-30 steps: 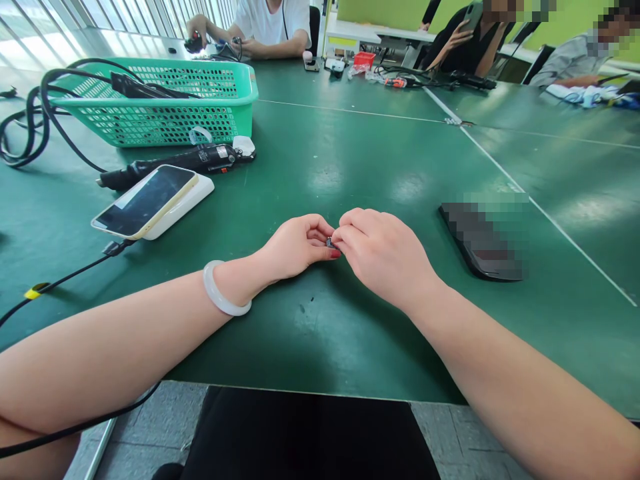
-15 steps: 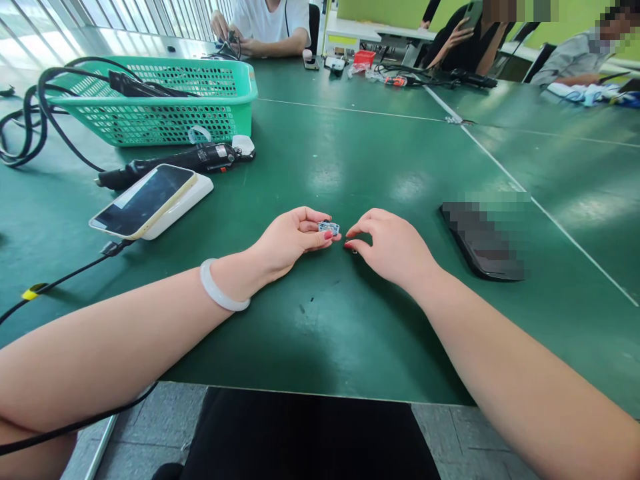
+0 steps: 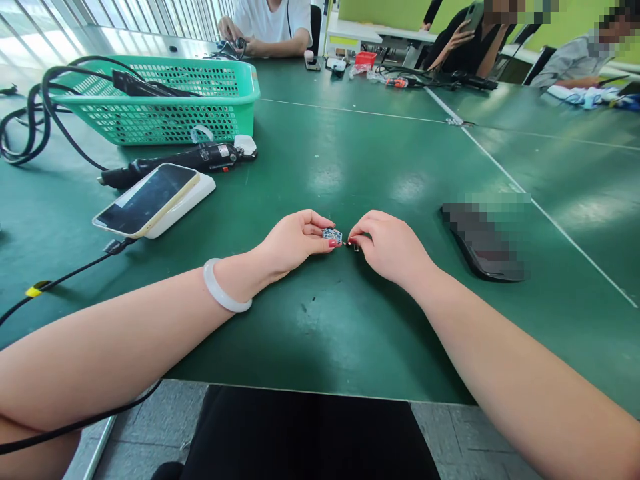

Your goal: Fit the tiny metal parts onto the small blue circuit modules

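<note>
Between the thumb and fingers of my left hand (image 3: 295, 237) is a small blue-and-white patterned piece (image 3: 332, 235), perhaps a little circuit board; its kind is too small to make out surely. A pale bangle (image 3: 220, 288) circles the left wrist. My right hand (image 3: 390, 243) is just to the right of the piece, its thumb and index fingertips pinched together. Something tiny and shiny (image 3: 356, 247) shows at those fingertips, too small to name. Both hands are over the green table (image 3: 320, 333).
On the left lie a phone (image 3: 150, 197) on a white block, a black handheld tool (image 3: 190, 159) and a green basket (image 3: 165, 120) holding black cables. A dark, partly blurred phone-like object (image 3: 480, 243) lies at right. Other people sit at the far side.
My right thumb and index finger have closed into a pinch. The left hand has shifted slightly right and tilted the small piece, and the fingertips of both hands are closer together.
</note>
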Available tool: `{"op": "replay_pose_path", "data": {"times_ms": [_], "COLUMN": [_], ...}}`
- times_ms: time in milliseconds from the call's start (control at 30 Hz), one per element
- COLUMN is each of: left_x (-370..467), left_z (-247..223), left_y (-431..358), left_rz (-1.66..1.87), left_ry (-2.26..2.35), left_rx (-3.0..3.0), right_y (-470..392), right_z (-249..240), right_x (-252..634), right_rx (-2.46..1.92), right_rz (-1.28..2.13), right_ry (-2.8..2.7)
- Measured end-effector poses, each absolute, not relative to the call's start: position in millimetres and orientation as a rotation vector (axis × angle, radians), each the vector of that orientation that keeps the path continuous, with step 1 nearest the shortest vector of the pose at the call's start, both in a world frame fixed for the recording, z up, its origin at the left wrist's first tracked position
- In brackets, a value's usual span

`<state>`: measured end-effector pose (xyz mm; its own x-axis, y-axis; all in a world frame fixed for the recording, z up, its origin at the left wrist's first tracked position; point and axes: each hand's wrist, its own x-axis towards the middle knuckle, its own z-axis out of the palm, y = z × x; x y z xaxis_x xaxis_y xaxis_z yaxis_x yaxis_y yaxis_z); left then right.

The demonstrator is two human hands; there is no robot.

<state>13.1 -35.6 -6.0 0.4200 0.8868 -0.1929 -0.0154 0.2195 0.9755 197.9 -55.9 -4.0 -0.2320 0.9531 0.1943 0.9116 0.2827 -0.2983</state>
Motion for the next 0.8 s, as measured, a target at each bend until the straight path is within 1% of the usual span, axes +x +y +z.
{"op": "replay_pose_path", "data": {"times_ms": [300,533,800], "left_x": [15,15,14], "left_z": [-4,-2,-2], "left_y": [-35,-37,-37], "left_rz": [0.784,0.775,0.785], "left_ry": [0.955,0.964,0.94], "left_rx": [1.165,1.142,1.121], "right_y": [-56,-65,-68], "right_z": [-6,1,-4], "right_x": [197,193,186], "right_rx": [-1.658,-1.364,-1.254], "right_rz": [0.227,0.298,0.338], "right_ry": [-2.225,-1.882,-1.852]}}
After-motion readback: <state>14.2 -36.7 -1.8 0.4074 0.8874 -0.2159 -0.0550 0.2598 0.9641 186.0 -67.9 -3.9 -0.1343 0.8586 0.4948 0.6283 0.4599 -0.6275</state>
